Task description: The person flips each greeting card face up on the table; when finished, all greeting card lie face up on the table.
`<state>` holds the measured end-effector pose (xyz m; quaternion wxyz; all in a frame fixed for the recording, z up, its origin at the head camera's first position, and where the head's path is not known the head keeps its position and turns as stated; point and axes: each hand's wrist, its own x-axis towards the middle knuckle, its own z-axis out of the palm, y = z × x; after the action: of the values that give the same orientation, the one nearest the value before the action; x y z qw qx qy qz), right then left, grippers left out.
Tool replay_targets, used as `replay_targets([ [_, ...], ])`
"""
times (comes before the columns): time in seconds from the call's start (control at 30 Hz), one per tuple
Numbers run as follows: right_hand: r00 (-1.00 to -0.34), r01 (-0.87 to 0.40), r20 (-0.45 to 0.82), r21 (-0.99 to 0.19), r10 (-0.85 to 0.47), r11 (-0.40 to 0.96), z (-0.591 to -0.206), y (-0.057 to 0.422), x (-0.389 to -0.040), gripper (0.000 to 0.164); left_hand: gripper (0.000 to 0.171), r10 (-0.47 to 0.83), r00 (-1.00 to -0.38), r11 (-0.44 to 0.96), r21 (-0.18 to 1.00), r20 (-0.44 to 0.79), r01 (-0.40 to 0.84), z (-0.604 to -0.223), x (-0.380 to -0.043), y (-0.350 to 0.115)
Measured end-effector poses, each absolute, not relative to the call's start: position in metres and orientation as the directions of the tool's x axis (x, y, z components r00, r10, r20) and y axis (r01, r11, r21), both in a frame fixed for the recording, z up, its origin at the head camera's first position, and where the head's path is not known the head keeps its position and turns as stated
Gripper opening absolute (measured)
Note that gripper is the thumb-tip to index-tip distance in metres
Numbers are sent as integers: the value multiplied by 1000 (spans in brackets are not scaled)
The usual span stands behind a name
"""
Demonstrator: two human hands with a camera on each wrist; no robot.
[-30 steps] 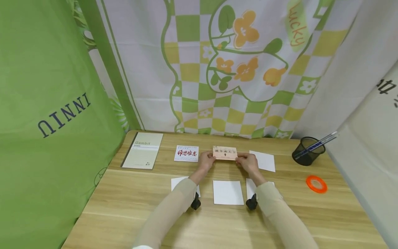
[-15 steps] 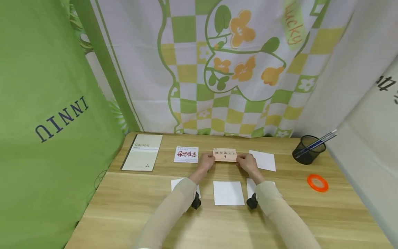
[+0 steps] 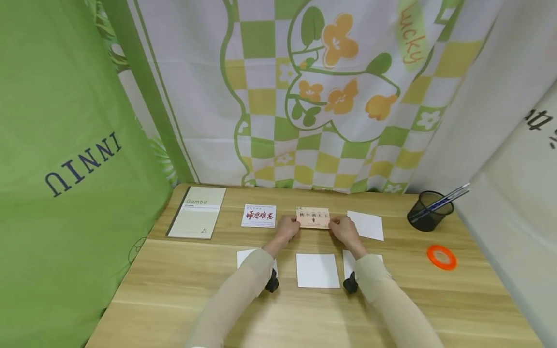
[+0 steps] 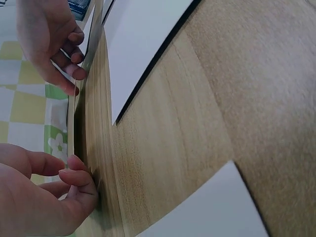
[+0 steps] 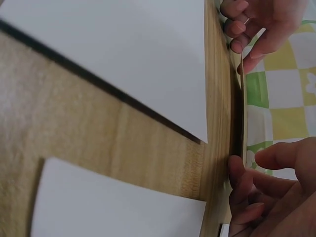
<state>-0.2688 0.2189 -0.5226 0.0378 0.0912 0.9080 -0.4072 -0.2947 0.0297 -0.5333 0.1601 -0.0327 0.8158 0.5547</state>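
Between my hands is a small peach-coloured card [image 3: 313, 218] printed with a row of dark Chinese characters, shown nearly edge-on in both wrist views. My left hand [image 3: 287, 227] pinches its left edge between thumb and fingers. At the opposite edge my right hand [image 3: 344, 228] pinches it the same way. The card is just over the far part of the table, its face toward the head camera. To its left lies a white card [image 3: 258, 216] with red characters. A blank white card [image 3: 367, 225] lies right of my right hand.
In the nearer row, a blank white card [image 3: 317, 270] lies between two others partly hidden by my forearms. A notebook [image 3: 197, 212] is at the back left. A mesh pen cup [image 3: 428, 212] and an orange ring-shaped roll [image 3: 441, 257] are at the right. Curtains border the table.
Both hands still pinch the peach card, which has come slightly nearer to me. The head view has shifted a little; the other cards lie as before.
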Motion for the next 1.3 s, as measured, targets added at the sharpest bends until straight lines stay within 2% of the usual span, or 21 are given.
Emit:
replay_targets([
  [0.23, -980, 199, -149, -719, 132, 666, -523, 219, -270, 36, 47, 110, -950, 415, 882, -293, -224, -536, -297, 31],
  [0.5, -986, 167, -115, -715, 121, 679, -523, 220, -268, 35, 43, 107, -969, 471, 869, -225, -150, -536, -295, 32],
  [0.57, -987, 158, -110, -709, 113, 687, -525, 220, -267, 35, 35, 88, -975, 509, 850, -206, -133, -536, -293, 31],
  [0.73, -995, 88, -31, -706, 93, 702, -525, 225, -266, 32, 25, 61, -996, 610, 792, -69, -17, -534, -290, 34],
  [0.93, -987, 64, 58, -716, 151, 695, -518, 244, -263, 30, 26, 119, -986, 700, 695, 115, 165, -530, -290, 51],
  [1.3, -957, 93, 128, -712, 259, 696, -517, 281, -258, 30, 28, 265, -954, 771, 564, 137, 295, -519, -285, 95],
])
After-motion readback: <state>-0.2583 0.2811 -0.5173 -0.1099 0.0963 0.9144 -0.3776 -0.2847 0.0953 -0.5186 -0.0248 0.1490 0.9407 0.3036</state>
